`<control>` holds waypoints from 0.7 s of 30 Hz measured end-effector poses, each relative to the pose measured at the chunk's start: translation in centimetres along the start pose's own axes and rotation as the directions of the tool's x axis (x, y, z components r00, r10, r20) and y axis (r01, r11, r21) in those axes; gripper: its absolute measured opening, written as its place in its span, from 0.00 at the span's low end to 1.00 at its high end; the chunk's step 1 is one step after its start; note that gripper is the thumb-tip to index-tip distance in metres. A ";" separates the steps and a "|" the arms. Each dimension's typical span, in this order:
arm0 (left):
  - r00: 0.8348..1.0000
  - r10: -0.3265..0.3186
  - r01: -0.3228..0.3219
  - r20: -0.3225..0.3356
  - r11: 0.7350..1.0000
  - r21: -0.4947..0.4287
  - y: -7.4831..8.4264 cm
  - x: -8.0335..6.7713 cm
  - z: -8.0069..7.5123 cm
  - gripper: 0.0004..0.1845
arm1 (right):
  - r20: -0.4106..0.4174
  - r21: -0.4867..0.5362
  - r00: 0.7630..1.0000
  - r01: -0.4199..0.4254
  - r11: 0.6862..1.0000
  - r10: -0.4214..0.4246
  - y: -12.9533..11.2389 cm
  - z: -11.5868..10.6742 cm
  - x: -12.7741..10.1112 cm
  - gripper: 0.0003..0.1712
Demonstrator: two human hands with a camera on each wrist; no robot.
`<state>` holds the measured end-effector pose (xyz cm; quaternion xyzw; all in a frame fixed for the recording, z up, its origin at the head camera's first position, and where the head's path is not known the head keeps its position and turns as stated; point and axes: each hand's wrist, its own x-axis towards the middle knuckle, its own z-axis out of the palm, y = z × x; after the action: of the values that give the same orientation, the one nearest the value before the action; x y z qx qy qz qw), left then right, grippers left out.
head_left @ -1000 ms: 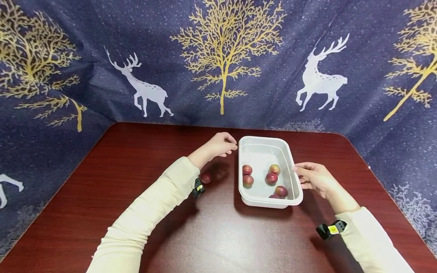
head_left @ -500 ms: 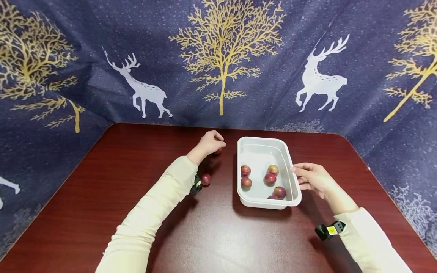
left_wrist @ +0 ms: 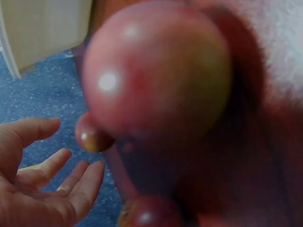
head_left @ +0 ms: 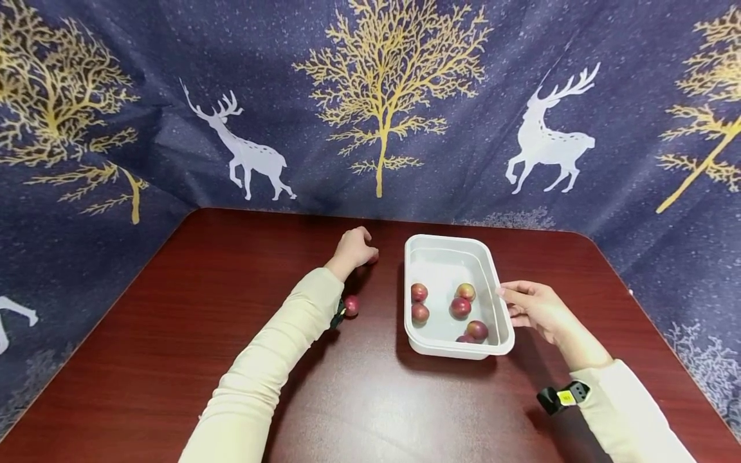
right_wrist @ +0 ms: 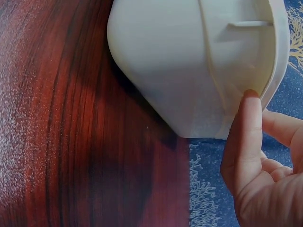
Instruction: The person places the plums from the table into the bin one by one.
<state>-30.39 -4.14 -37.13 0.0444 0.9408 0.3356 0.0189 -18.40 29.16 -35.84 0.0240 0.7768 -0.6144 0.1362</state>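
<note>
1. The left sleeve (head_left: 255,373), cut off by the lower edge of the head view, slants up and away across the surface (head_left: 173,308).
2. A dark wrist device (head_left: 337,316) is mostly hidden behind that cuff.
3. The left hand (head_left: 352,249) reaches forward, palm turned inward. In its wrist view the fingers are loosely bent, with a wide gap to the thumb, holding nothing.
4. Near its fingertips sits the far plum (left_wrist: 90,135), largely covered by the hand in the head view.
5. The near plum (head_left: 350,305) lies on the surface just beside the left cuff; it looms large and blurred in the left wrist view.
6. A third plum (left_wrist: 150,215) is cut off by that view's bottom edge.
7. The white container (head_left: 451,349) stands right of these, with six plums visible inside; the lowest one is partly hidden by the front rim.
8. The right hand (head_left: 535,308) pinches the container's right rim, one digit lying against the outer wall; some fingers are hard to make out behind it.
9. The right sleeve (head_left: 628,405) runs out of the head view at the lower right.
</note>
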 end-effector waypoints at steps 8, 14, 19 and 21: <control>1.000 -0.010 0.010 0.008 1.000 0.010 -0.6 0.7 1.2 0.21 | -0.013 0.000 1.000 -0.006 1.000 0.006 0.0 -0.1 0.0 0.08; 0.999 0.015 -0.017 0.043 0.998 0.060 -0.9 1.1 1.7 0.19 | -0.005 0.004 1.000 -0.004 1.000 0.004 0.0 0.0 0.0 0.09; 0.997 0.031 -0.035 0.069 0.998 0.057 -0.8 1.1 1.9 0.16 | 0.001 0.021 1.000 -0.006 1.000 0.005 0.0 0.1 0.1 0.05; 0.996 0.040 -0.045 0.079 0.998 0.052 -0.8 1.0 2.0 0.15 | 0.003 0.027 1.000 -0.006 1.000 0.006 0.0 0.1 0.1 0.06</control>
<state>-31.35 -3.36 -39.21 0.0780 0.9468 0.3086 0.0474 -18.51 29.05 -35.90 0.0270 0.7683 -0.6243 0.1389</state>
